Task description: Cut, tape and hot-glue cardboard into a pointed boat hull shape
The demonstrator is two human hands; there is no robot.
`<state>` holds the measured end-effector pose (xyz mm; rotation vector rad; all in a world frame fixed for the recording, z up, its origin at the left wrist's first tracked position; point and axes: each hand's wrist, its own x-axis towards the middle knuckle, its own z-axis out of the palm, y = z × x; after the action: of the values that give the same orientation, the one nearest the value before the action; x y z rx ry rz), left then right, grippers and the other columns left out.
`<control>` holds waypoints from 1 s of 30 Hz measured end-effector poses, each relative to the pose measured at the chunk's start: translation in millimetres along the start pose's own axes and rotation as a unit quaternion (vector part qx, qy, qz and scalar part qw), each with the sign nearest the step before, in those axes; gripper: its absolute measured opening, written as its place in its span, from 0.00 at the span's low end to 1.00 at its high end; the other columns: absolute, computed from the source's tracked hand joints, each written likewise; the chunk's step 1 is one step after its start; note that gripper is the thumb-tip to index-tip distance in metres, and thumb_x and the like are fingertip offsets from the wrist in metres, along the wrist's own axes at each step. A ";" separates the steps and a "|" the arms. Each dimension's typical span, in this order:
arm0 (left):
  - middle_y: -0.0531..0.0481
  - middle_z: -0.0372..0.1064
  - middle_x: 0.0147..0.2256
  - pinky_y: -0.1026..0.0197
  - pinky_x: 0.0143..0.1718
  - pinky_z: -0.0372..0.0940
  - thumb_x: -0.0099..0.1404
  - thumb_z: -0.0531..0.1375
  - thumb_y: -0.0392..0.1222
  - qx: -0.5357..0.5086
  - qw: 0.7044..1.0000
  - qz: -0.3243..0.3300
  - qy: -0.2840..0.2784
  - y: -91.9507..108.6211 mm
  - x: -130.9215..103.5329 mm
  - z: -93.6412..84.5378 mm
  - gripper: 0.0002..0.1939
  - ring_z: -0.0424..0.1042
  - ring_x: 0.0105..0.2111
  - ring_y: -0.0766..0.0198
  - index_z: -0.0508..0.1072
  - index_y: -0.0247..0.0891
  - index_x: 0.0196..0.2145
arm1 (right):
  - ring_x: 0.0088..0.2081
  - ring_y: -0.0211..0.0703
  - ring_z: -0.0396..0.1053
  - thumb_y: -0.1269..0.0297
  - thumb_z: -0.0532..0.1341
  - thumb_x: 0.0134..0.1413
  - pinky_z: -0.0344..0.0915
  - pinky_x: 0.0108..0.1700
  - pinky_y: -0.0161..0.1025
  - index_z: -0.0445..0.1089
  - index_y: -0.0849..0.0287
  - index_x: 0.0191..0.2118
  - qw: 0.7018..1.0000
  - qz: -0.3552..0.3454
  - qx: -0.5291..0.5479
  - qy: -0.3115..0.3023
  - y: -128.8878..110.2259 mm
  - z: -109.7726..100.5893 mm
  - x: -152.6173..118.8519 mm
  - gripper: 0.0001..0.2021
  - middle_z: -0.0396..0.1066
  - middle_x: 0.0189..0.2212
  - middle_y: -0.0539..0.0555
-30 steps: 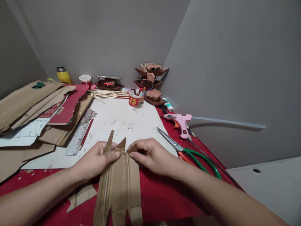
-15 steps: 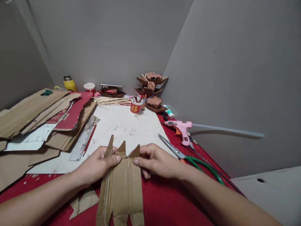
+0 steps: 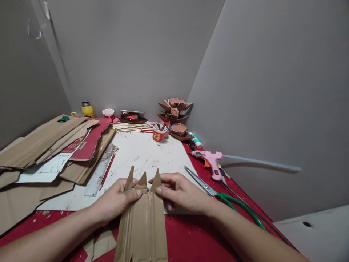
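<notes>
Grey walls (image 3: 131, 58) stood close behind the far edge and along the right edge of the red-covered surface (image 3: 191, 240), where a white board (image 3: 147, 156) took up much of the middle. Toward the near edge, a creased strip of brown cardboard (image 3: 144, 225) with pointed tabs at its far end was held between two hands. The left hand (image 3: 118, 198) had its fingers clamped on the strip's far left side, thumb on top, beside the tall narrow tab. The right hand (image 3: 178, 191) pinched the rightmost tab at its base, thumb in front and fingers behind. A cardboard scrap (image 3: 105, 243) lay near the left forearm.

Along the left edge leaned a pile of cardboard sheets (image 3: 51, 140), with a ruler (image 3: 94, 182) and a red pencil (image 3: 107, 173) just beside it. Near the right edge were open scissors (image 3: 201, 182) with green handles and a pink glue gun (image 3: 211, 162). At the far edge stood a yellow bottle (image 3: 87, 110) and stacked model boats (image 3: 176, 109), with thin sticks (image 3: 133, 128) and a red-and-white cup (image 3: 159, 134) in front.
</notes>
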<state>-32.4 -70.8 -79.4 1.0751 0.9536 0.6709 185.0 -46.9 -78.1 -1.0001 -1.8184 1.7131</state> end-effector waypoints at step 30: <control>0.50 0.70 0.29 0.63 0.31 0.60 0.57 0.64 0.52 0.029 0.999 0.028 -0.028 -5.5 2.8 0.9 0.17 0.67 0.28 0.64 0.71 0.34 0.34 | 0.18 0.30 0.61 0.72 0.54 0.53 0.58 0.20 0.27 0.64 0.61 0.28 0.995 -0.013 -0.093 0.017 -3.8 13.7 -5.8 0.05 0.60 0.18 0.44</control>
<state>-30.3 -70.8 -85.2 1.1693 0.9015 0.6586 177.8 -60.1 -75.3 -1.0673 -1.9882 1.5248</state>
